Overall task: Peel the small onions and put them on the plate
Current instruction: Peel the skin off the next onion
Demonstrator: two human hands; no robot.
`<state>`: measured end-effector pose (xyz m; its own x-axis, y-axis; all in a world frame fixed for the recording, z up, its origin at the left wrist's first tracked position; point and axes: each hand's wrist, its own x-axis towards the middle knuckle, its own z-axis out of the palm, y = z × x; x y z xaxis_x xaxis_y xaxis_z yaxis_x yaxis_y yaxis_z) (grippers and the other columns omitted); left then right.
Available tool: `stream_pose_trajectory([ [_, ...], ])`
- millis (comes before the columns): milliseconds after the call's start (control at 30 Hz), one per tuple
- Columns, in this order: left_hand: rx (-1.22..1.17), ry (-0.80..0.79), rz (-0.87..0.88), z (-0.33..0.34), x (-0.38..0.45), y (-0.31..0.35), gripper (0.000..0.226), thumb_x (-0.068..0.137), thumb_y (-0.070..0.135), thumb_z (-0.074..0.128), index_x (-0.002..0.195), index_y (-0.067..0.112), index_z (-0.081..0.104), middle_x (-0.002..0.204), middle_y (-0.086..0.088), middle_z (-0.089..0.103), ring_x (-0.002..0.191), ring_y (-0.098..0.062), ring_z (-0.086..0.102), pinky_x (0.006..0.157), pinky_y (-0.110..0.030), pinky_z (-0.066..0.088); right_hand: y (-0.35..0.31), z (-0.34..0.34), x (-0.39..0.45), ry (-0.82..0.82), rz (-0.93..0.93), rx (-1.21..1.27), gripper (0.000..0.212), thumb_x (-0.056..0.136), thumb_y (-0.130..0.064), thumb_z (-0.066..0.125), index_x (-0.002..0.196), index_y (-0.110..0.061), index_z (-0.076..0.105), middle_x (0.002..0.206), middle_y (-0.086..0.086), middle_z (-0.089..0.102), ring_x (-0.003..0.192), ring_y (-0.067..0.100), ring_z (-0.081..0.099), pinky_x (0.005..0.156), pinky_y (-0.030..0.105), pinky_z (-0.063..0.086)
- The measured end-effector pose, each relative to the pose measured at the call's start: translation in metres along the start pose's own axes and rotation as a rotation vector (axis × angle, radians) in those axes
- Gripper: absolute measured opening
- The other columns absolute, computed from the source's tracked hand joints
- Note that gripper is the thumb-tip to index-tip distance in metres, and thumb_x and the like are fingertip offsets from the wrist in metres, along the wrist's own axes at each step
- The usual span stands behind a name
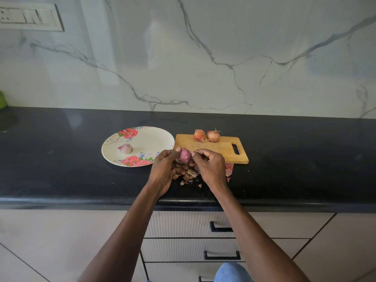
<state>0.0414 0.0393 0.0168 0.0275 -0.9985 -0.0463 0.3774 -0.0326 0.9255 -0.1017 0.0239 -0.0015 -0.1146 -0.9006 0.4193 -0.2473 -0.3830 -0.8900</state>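
A purple, mostly peeled small onion [184,155] is held between both hands over the counter in front of the cutting board. My left hand [165,169] grips it from the left. From the right, my right hand [210,166] pinches at the onion's skin with its fingertips. One peeled onion [125,148] lies on the white floral plate [150,141] to the left. Two unpeeled brown onions [199,135] [213,135] sit at the far edge of the wooden cutting board [221,148].
Loose onion skins [189,177] are scattered on the black counter [71,169] under and beside my hands. The marble wall rises behind the counter. Drawers with dark handles [221,255] are below the counter edge. A green object [2,100] shows at the far left.
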Motion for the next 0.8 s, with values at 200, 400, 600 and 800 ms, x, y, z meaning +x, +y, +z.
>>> stream_pose_trajectory([
  [200,-0.022,-0.015,-0.022,-0.0018,0.0052,-0.0045,0.022,0.100,0.022,0.060,0.102,0.001,0.066,0.088,-0.019,0.073,0.072,-0.027,0.067,0.070,-0.033,0.058,0.0011,0.0010,0.0006,-0.013,-0.005,-0.014,0.011,0.093,-0.012,0.067,0.090,-0.010,0.078,0.079,-0.003,0.075,0.073,0.013,0.071,0.064,0.028,0.059],
  [400,-0.064,-0.017,-0.045,-0.0034,0.0065,-0.0033,0.030,0.104,0.020,0.052,0.107,-0.007,0.063,0.092,-0.026,0.070,0.070,-0.028,0.065,0.060,-0.028,0.059,0.0004,-0.0009,0.0027,0.041,0.049,0.036,0.012,0.094,-0.009,0.065,0.088,-0.006,0.075,0.076,0.003,0.074,0.069,0.015,0.071,0.059,0.026,0.057],
  [600,-0.069,-0.030,-0.081,-0.0035,0.0047,-0.0021,0.027,0.107,0.017,0.046,0.117,-0.006,0.055,0.092,-0.028,0.069,0.068,-0.027,0.067,0.057,-0.027,0.059,-0.0010,-0.0018,0.0015,0.085,0.033,0.030,0.014,0.096,-0.010,0.064,0.088,-0.002,0.072,0.075,0.005,0.072,0.062,0.006,0.066,0.055,0.017,0.051],
  [800,-0.050,-0.039,-0.049,-0.0037,0.0062,-0.0047,0.036,0.102,0.021,0.056,0.116,-0.012,0.060,0.095,-0.029,0.068,0.068,-0.027,0.066,0.058,-0.027,0.058,0.0009,-0.0002,0.0017,0.053,-0.003,-0.013,0.013,0.098,-0.014,0.063,0.092,-0.007,0.072,0.082,0.000,0.073,0.075,0.009,0.069,0.066,0.022,0.056],
])
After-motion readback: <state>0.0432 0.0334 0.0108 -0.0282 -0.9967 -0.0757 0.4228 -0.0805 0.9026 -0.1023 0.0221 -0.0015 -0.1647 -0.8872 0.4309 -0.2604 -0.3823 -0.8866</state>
